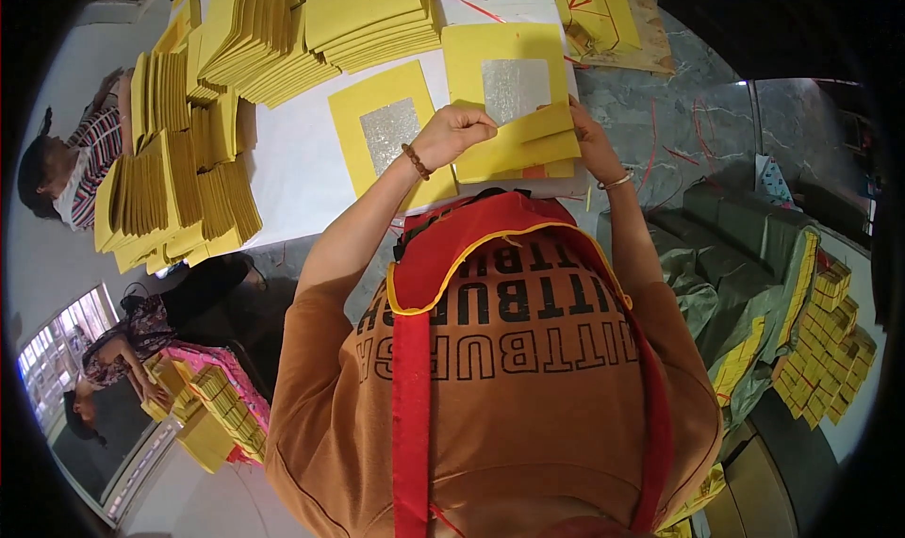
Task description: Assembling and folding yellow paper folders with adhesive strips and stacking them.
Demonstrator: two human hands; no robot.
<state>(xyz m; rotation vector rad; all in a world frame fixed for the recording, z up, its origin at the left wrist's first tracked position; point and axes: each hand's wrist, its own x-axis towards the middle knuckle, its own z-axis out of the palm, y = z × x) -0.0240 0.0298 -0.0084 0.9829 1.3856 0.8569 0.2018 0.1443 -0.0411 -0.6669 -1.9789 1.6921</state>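
Note:
My left hand (pixel 454 135), a beaded bracelet at its wrist, is closed in a pinch at the left end of a folded yellow paper sheet (pixel 533 142). At that sheet's right end my right hand (pixel 594 144) grips the edge, its fingertips partly hidden by the paper. Under and beyond the fold lies a yellow sheet with a silver foil patch (pixel 517 88). Whether the fold belongs to this same sheet, I cannot tell. Another yellow sheet with a silver patch (pixel 347 114) lies tilted on the white tabletop (pixel 292 147), beside my left forearm.
Thick stacks of folded yellow paper (pixel 372 20) stand at the far side, with more stacks (pixel 174 199) along the left. A yellow bundle with red ties (pixel 599 15) sits far right. Red strings (pixel 652 142) lie on the grey floor. Two other people are at the left.

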